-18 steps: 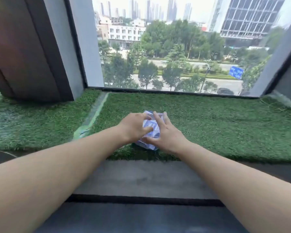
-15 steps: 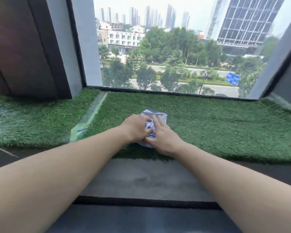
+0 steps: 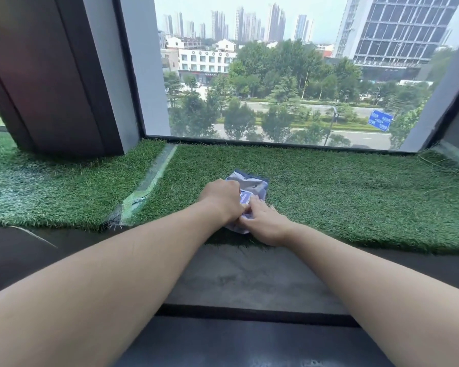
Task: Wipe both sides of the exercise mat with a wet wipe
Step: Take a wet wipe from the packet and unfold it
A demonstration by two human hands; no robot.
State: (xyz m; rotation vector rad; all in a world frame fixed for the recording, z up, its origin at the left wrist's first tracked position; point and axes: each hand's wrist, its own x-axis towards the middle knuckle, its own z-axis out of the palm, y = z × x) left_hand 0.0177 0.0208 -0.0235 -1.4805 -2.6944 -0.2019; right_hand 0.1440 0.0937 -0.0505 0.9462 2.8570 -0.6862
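A blue and white wet wipe pack (image 3: 252,185) lies on the green artificial grass (image 3: 342,194) of the window ledge, near its front edge. My left hand (image 3: 223,198) sits on the pack's left side with fingers curled over it. My right hand (image 3: 265,223) lies on the pack's near right part, its fingers pinching at the blue label in the middle. Both hands cover much of the pack. No exercise mat shows in this view.
A dark pillar (image 3: 53,75) stands on the ledge at the left. The window glass (image 3: 289,75) rises right behind the grass. A taped seam (image 3: 146,189) splits the grass into two pieces. A grey stone sill (image 3: 239,276) runs below the grass.
My right hand's fingers have drawn back from lying flat across the pack and now pinch at its label. My left hand has curled tighter on the pack. More of the pack's far end shows.
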